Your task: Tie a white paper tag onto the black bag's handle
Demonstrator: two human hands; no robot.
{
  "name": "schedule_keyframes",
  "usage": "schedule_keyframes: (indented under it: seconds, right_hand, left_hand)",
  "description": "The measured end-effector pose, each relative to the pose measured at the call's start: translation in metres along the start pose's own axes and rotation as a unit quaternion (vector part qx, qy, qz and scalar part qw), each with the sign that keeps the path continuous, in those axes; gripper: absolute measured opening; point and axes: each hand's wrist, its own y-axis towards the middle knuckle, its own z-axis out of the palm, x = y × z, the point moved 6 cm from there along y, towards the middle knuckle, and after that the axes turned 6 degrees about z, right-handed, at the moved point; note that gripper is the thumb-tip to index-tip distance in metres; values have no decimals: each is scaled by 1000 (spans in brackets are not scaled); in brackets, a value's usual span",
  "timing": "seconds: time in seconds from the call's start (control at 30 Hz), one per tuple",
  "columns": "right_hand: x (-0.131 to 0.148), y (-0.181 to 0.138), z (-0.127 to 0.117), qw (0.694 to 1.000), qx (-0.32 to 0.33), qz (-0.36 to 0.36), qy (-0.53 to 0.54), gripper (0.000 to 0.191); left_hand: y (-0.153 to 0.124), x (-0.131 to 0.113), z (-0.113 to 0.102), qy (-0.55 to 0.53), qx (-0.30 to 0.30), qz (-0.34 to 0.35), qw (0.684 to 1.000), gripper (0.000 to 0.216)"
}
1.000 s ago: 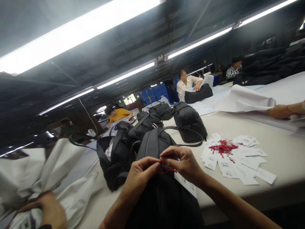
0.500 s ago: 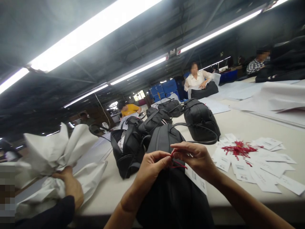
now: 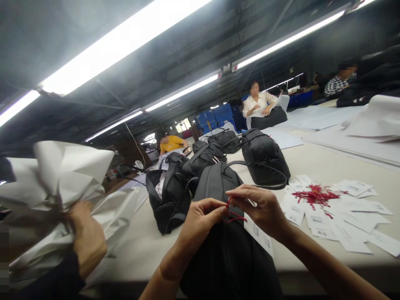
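Left hand (image 3: 203, 218) and right hand (image 3: 259, 208) still pinch a red cord (image 3: 243, 218) above the near black bag (image 3: 215, 183), beside a white tag (image 3: 258, 236); at left, bunched white sheeting (image 3: 75, 166) has shifted leftward in a co-worker's hand (image 3: 89, 239).

Left hand (image 3: 203, 218) and right hand (image 3: 261, 208) bare, slender-fingered — the left forearm (image 3: 165, 264), toward seven o'clock, bare, creased near the wrist — the right forearm (image 3: 315, 253), toward four o'clock, bare, tapering smoothly

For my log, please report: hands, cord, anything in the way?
Left hand, right hand: pinching red cord. White tag below right hand, against black bag. Co-worker's hand at left, not blocking.
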Motion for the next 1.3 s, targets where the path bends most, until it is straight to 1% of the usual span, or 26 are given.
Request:
schedule_keyframes:
  seconds: [0.2, 0.3, 0.4, 0.57, 0.7, 0.8, 0.87, 0.93, 1.03, 1.1, 1.17, 1.3]
  right_hand:
    - [3, 1, -2, 995, 68, -32, -65, 22]
    - [4, 1, -4, 991, 96, -52, -75, 22]
    - [6, 0, -4, 988, 102, -77, -85, 21]
    - [6, 0, -2, 984, 77, -91, -131, 17]
    - [2, 0, 2, 982, 77, -80, -151, 17]
    - [-1, -2, 4, 981, 64, -71, -170, 16]
    - [0, -3, 4, 978, 52, -77, -185, 16]
    - [4, -1, 1, 976, 25, -88, -196, 15]
    - [12, 6, -11, 972, -54, -101, -203, 13]
    - [16, 11, -17, 969, -92, -105, -204, 11]
    - [19, 14, -18, 969, -97, -108, -201, 10]
    - [16, 16, -11, 973, -83, -115, -183, 10]
  left_hand:
    - [0, -1, 1, 6, 10, 5, 1000, 20]
    - [0, 0, 1, 16, 12, 7, 1000, 19]
    - [-1, 1, 2, 15, 14, 0, 1000, 19]
    - [-1, 3, 1, -5, 16, -6, 1000, 21]
    - [-1, 5, 0, -18, 17, -10, 1000, 24]
    - [-1, 5, 0, -19, 11, -8, 1000, 25]
    - [0, 5, 1, -24, 7, -8, 1000, 26]
    - [0, 5, 1, -29, 0, -6, 1000, 27]
    - [1, 3, 2, -26, -2, -1, 1000, 29]
    - [2, 2, 4, -25, 4, -3, 1000, 31]
    - [3, 2, 5, -34, 11, -9, 999, 34]
    - [5, 6, 7, -62, 23, -24, 997, 37]
